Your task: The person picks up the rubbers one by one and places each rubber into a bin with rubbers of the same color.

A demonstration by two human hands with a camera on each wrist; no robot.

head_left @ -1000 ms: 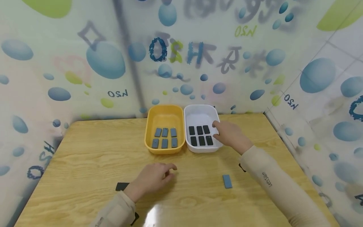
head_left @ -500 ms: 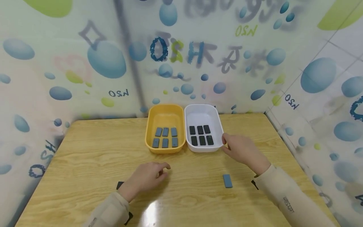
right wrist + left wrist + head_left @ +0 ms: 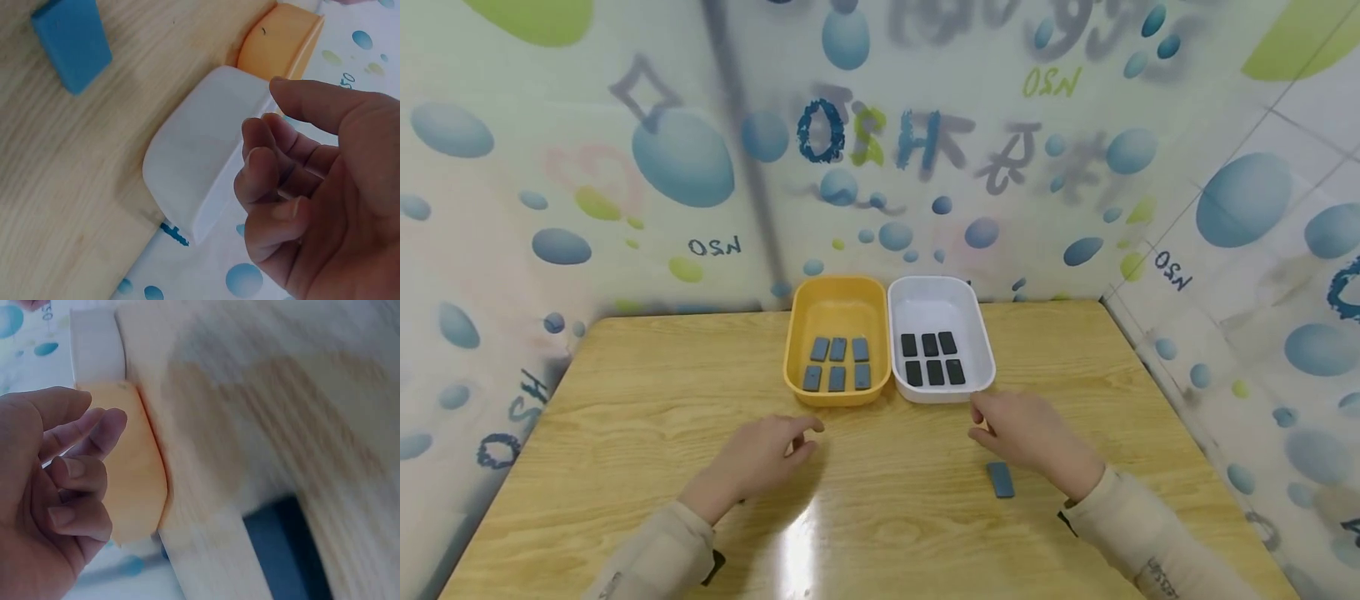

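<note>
My left hand (image 3: pixel 758 458) hovers over the table in front of the yellow tub (image 3: pixel 837 400), fingers loosely curled around nothing. A black rectangular block (image 3: pixel 289 553) lies beneath it, almost fully covered by the hand and wrist in the head view. My right hand (image 3: pixel 1026 433), also holding nothing, is by the near right corner of the white tub (image 3: pixel 942 396). Just below that hand, a blue rectangular block (image 3: pixel 1001 480) lies on the table; the right wrist view shows the same blue block (image 3: pixel 74 47) at upper left.
Several grey-blue blocks (image 3: pixel 837 379) lie in two rows inside the yellow tub. Several black blocks (image 3: pixel 934 372) are arranged likewise in the white tub. Both tubs stand side by side at the back of the wooden table (image 3: pixel 662 400), against a patterned wall (image 3: pixel 625 208).
My right hand has moved from over the white tub's right side toward me, near the blue block. The left hand has drifted left, covering the black block more.
</note>
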